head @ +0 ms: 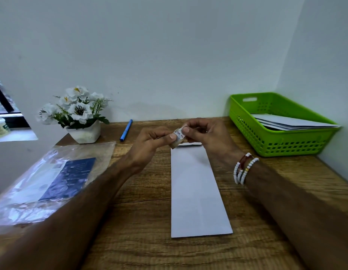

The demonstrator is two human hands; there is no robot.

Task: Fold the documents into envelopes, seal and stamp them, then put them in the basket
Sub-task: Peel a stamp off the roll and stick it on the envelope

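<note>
White envelopes (292,123) already lie in the green basket (286,143) right of the fingers, while the left hand (149,141) and right hand (208,135) together pinch a stamp (179,133) just above another envelope (196,188), apparently not yet stamped.

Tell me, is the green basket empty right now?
No, the green basket holds several white envelopes stacked inside it.
</note>
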